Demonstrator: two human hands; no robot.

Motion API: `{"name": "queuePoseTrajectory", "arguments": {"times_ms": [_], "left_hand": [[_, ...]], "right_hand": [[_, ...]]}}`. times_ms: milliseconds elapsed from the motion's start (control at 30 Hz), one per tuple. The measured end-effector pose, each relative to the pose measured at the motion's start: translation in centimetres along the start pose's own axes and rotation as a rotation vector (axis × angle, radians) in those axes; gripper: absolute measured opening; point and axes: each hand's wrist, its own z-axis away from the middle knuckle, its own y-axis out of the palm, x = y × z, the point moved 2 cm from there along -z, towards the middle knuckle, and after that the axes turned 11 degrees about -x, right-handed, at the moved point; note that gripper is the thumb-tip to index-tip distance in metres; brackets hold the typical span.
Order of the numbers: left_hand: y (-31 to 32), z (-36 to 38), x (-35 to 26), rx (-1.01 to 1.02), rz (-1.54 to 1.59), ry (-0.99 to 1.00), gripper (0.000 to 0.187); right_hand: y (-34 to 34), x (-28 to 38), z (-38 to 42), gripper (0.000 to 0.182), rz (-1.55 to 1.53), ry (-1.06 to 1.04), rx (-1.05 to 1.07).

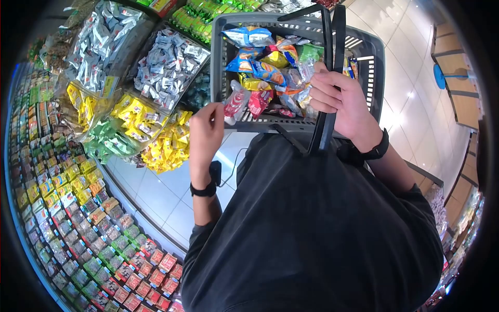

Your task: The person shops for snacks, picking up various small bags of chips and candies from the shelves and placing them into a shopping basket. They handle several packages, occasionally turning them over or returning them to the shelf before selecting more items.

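A grey shopping basket (299,127) hangs in front of my body, with several colourful snack packets (267,73) inside. My right hand (338,96) is wrapped round the black basket handles (339,47) at the basket's right side. Near the basket's front left corner is my left hand (207,130), its fingers curled together, beside a clear plastic packet (236,102) with red and white on it. That packet lies at the basket's left edge; whether my fingertips pinch part of it is too small to tell.
Bins of silver-wrapped sweets (169,67) and yellow packets (166,148) stand at the left, close to the basket. Shelves of small packaged goods (93,234) curve along the lower left. At the right are tiled floor (410,83) and wooden shelving (457,78).
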Motion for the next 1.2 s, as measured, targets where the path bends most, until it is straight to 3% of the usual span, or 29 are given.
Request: {"name": "queuePoseTrajectory", "arguments": {"times_ms": [67,133,233,367,733,800,833,900,967,1100,1200], "left_hand": [[-1.0,0.7,-0.1,0.026,0.043,-0.043,0.021],[-0.8,1.5,0.0,0.06,0.52,-0.299,0.028],[-0.8,1.9,0.8,0.143,0.481,-0.245,0.03],[-0.6,1.9,-1.6,0.101,0.605,-0.268,0.031],[-0.8,1.9,-1.4,0.043,0.575,-0.23,0.026],[-1.8,0.7,-2.0,0.175,0.372,-0.047,0.025],[-2.1,-0.1,-2.3,0.16,0.37,-0.055,0.025],[-2.6,-2.1,-3.6,0.339,0.551,0.225,0.024],[-3.2,-3.6,-3.3,0.597,0.528,0.11,0.034],[-3.4,-5.9,-5.7,0.86,0.593,0.22,0.032],[-1.8,-5.5,-6.4,0.808,0.85,0.258,0.032]], "right_hand": [[0.0,0.1,0.1,0.025,0.004,-0.006,-0.01],[0.1,0.2,0.4,0.025,0.012,-0.01,-0.02],[0.2,0.3,0.4,0.023,-0.007,0.008,-0.039],[0.2,0.1,0.4,0.023,-0.008,0.032,0.003],[0.4,0.2,0.4,0.027,0.012,0.045,-0.015],[0.4,0.1,0.3,0.023,-0.015,0.038,-0.018],[0.4,0.1,0.3,0.023,-0.007,0.051,-0.011],[0.2,0.2,0.2,0.017,-0.009,0.037,-0.035],[-0.1,0.1,0.0,0.013,-0.008,0.089,0.025],[0.2,0.4,0.1,0.014,0.025,0.071,0.004],[0.0,0.5,-0.1,0.017,0.007,0.063,-0.018]]}}
